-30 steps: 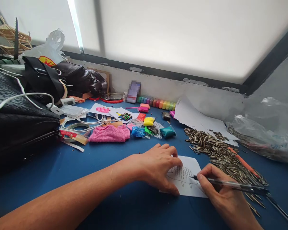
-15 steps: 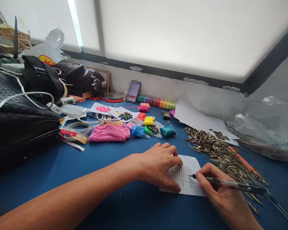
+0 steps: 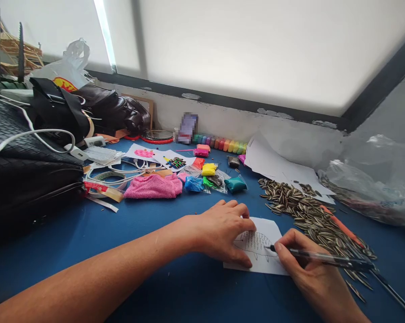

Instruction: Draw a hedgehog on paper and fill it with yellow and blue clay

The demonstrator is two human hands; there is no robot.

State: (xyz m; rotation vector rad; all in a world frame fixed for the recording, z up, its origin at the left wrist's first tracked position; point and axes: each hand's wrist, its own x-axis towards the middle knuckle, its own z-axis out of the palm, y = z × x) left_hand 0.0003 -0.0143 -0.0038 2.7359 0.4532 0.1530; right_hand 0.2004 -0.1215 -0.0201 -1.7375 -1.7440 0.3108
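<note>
A small white sheet of paper (image 3: 269, 225) lies on the blue table, with an outline animal drawing and rows of short dark marks inside it. My left hand (image 3: 222, 233) rests on the sheet's left side, thumb and fingers spread apart, covering part of the drawing. In a writing grip, my right hand (image 3: 312, 267) holds a black pen (image 3: 333, 259), its tip at the drawing's right part. Striped sunflower seeds (image 3: 310, 215) are heaped just beyond the right hand, with an orange stick-like tool (image 3: 344, 226) lying on them.
Bagged coloured clay (image 3: 236, 184), a pink cloth (image 3: 153, 186) and finished pictures (image 3: 175, 162) lie beyond my left hand. White sheets (image 3: 276, 166) and a plastic bag (image 3: 371, 188) are at the back right. A black bag (image 3: 30, 179) occupies the left side.
Both hands stay in nearly the same places on the sheet. The pen tip remains at the drawing's right part, with hardly any visible shift.
</note>
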